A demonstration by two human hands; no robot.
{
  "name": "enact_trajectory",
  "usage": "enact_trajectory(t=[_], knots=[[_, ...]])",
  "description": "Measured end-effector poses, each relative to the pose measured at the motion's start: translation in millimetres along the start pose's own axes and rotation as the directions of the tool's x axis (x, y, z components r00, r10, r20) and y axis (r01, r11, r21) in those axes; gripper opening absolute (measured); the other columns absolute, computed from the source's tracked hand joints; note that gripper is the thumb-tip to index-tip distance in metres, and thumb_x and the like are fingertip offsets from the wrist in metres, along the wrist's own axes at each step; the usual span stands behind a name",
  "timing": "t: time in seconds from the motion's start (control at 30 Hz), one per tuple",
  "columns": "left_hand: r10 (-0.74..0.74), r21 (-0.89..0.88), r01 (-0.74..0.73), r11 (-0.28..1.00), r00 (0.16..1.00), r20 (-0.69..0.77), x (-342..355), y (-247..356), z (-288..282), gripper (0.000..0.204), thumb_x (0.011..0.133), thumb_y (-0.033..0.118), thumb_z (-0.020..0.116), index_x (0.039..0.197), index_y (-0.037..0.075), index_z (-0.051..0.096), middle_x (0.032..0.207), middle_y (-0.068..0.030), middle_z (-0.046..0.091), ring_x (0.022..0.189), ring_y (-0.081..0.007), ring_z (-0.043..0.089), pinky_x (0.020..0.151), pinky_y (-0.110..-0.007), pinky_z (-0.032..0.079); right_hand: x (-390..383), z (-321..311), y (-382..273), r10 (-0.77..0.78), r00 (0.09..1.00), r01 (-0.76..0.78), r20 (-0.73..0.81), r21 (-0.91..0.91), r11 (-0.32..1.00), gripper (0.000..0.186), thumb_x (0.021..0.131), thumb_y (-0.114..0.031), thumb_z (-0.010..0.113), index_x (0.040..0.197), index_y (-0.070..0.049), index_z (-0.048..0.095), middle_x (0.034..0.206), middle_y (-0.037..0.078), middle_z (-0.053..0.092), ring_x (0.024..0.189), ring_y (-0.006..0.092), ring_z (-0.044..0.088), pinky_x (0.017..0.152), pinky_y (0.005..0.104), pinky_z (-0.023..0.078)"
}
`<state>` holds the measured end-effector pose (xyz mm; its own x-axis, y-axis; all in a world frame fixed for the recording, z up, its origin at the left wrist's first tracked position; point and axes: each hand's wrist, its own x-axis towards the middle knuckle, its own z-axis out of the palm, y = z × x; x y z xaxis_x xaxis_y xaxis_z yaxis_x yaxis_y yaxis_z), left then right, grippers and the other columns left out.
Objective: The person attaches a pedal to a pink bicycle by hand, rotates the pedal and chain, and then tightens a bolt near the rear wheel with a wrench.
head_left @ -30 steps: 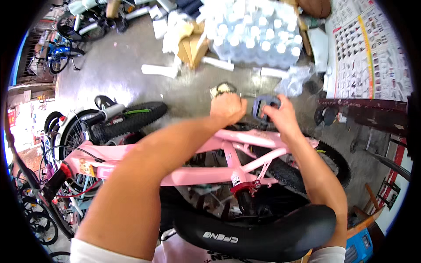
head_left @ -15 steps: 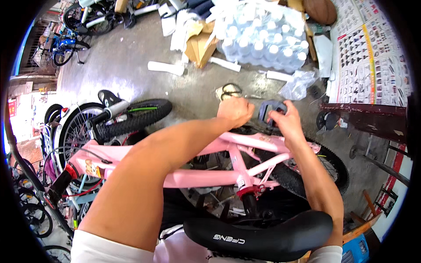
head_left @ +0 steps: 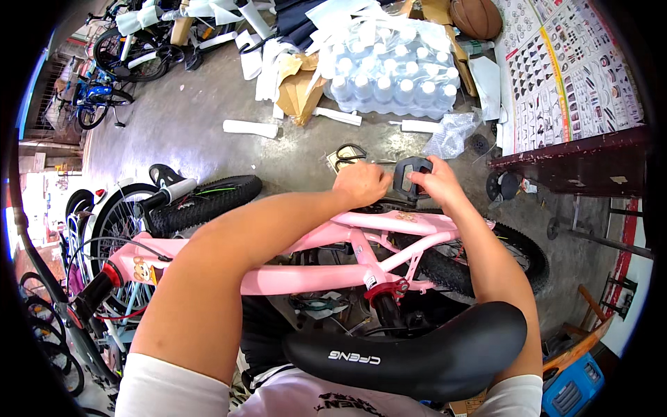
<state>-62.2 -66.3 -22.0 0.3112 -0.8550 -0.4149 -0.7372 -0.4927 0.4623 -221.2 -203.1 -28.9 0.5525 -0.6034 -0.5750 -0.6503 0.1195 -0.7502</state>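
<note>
A small pink bicycle frame [head_left: 306,274] lies across the lower middle, its black saddle [head_left: 410,351] closest to me. Both my arms reach over the frame to a black pedal [head_left: 411,174] on the far side. My right hand [head_left: 434,184] grips the pedal body from the right. My left hand [head_left: 360,184] is closed just left of the pedal, at its inner end; what it holds is hidden by the fingers. The rear tyre [head_left: 486,267] sits under my right forearm.
A front tyre [head_left: 208,198] and white-rimmed wheel [head_left: 111,222] lie at the left. Scissors [head_left: 351,154] rest on the concrete floor beyond my hands. Shrink-wrapped water bottles [head_left: 392,76], cardboard [head_left: 299,90], a basketball [head_left: 476,17] and a dark wooden table [head_left: 577,163] stand farther off.
The view has tilted so the bicycle and my hands sit a little lower and nearer. Both hands stay on the pedal area, with small shifts of the fingers.
</note>
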Motion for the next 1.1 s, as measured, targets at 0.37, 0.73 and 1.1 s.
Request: enact_trajectory(t=[0.37, 0.73, 1.1], knots=[[0.204, 0.063, -0.244, 0.968, 0.904, 0.377, -34.4, -9.5, -40.0, 0.035, 0.102, 0.041, 0.048, 0.112, 0.009, 0.060, 0.096, -0.0220, 0.069, 0.093, -0.0440, 0.065, 0.081, -0.054, 0.050, -3.6, 0.6, -10.0, -0.037, 0.999, 0.037, 0.003, -0.079, 0.996, 0.041, 0.075, -0.023, 0.078, 0.103, 0.003, 0.063, 0.087, 0.015, 0.071, 0.072, 0.0238, 0.069, 0.063, 0.0384, 0.055], [0.226, -0.114, -0.195, 0.974, 0.856, 0.465, -31.3, -29.1, -41.0, 0.031, 0.101, 0.033, 0.051, 0.118, 0.008, 0.057, 0.104, -0.0201, 0.067, 0.100, -0.0393, 0.064, 0.085, -0.050, 0.048, -4.1, 3.1, -18.7, -0.047, 0.999, 0.041, -0.016, -0.262, 0.964, 0.047, 0.075, -0.032, 0.080, 0.102, 0.003, 0.063, 0.091, 0.018, 0.072, 0.073, 0.0300, 0.072, 0.066, 0.0405, 0.057], [0.190, 0.251, -0.368, 0.895, 0.824, 0.533, -33.2, -5.5, -58.9, 0.026, 0.099, 0.031, 0.053, 0.110, 0.007, 0.057, 0.095, -0.0192, 0.070, 0.092, -0.0403, 0.067, 0.077, -0.053, 0.049, -10.4, -1.1, -23.2, 0.025, 1.000, -0.028, -0.017, -0.172, 0.985, 0.049, 0.074, -0.034, 0.079, 0.103, 0.002, 0.065, 0.095, 0.021, 0.072, 0.081, 0.0338, 0.072, 0.074, 0.0422, 0.056]])
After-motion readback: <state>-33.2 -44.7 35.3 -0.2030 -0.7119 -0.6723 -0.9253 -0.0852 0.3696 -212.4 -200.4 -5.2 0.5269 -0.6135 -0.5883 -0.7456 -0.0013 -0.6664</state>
